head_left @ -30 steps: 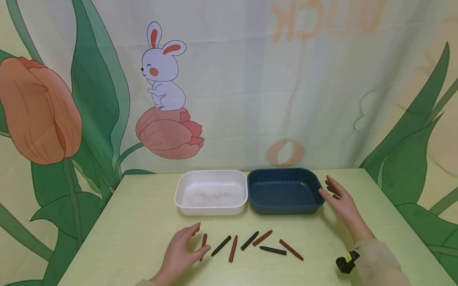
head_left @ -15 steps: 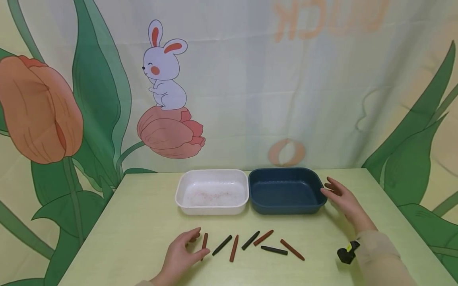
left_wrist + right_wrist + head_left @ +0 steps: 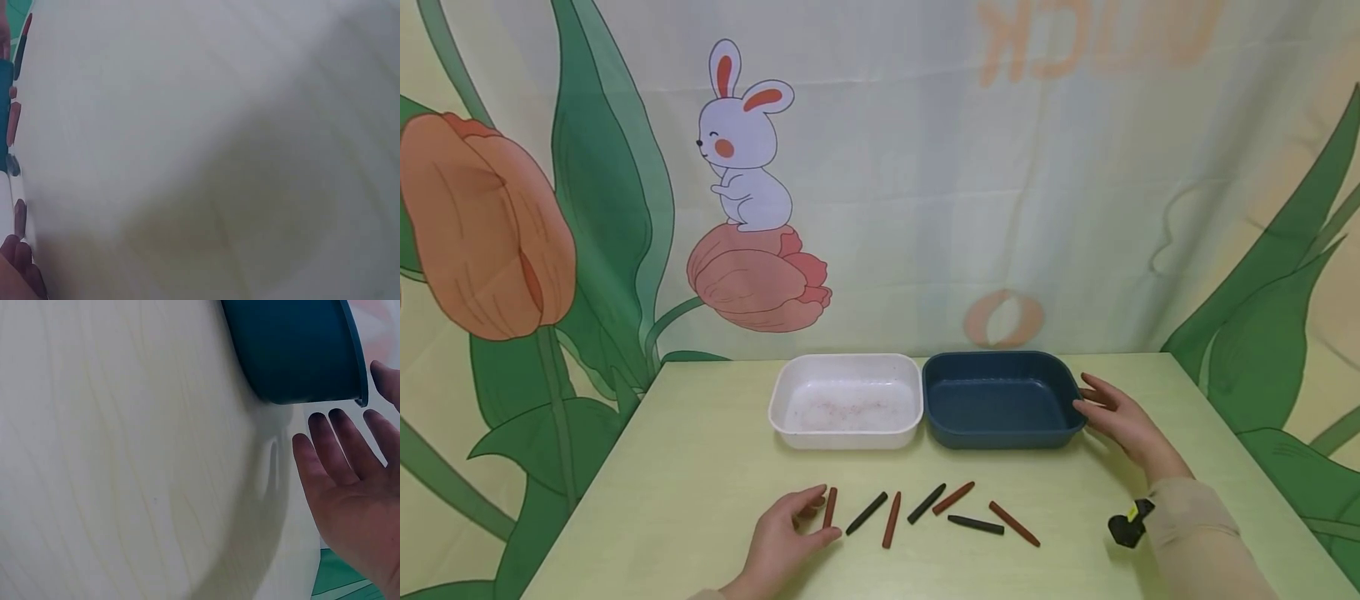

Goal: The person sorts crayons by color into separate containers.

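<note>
Several crayon-like sticks, dark red and black, lie in a loose row on the table. My left hand is beside the leftmost red crayon, thumb and fingers parted around it. The thumb hides the crayon's lower end; whether it touches is unclear. In the left wrist view, only my fingertips show at the lower left edge. My right hand is at the right end of the dark blue bin, fingers extended. In the right wrist view, its fingers look slightly apart from the bin wall.
A white bin with reddish specks inside stands left of the blue one, at the table's back. To the right of the left hand lie a black crayon and a red one. A printed curtain hangs behind.
My left hand's fingers have drawn a little closer to the leftmost red crayon. The right hand stays beside the blue bin, its fingers slightly shifted. The crayons lie as before.
</note>
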Tool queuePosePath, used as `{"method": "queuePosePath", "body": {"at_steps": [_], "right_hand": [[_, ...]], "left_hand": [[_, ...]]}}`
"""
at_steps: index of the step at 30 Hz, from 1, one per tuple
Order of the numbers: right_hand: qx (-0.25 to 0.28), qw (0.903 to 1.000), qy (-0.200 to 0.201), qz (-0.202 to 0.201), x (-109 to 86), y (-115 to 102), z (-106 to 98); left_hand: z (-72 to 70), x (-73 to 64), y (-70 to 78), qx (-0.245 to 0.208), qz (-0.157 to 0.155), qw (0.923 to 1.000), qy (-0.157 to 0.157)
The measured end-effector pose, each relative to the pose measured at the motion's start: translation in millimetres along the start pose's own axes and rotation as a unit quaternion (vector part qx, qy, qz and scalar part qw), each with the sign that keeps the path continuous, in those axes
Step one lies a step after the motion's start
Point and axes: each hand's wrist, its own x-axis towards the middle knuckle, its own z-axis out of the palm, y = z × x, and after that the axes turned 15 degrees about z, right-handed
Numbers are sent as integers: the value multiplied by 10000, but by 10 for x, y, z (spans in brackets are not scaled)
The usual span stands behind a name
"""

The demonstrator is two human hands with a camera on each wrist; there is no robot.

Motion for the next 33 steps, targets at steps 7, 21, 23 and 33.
{"method": "queuePosePath", "body": {"at_steps": [7, 21, 23, 33], "right_hand": [[116, 9999, -49, 62, 23, 28, 15], [188, 9998, -77, 84, 61, 77, 75], [208, 9997, -76, 72, 78, 93, 71], [458, 9988, -157, 7, 110, 134, 53]], "left_hand": [[48, -6, -33, 264, 178, 9995, 12], [105, 25, -72, 886, 148, 9956, -255], [104, 37, -61, 964, 114, 9949, -273], [109, 50, -52, 1152, 124, 9932, -137]]}}
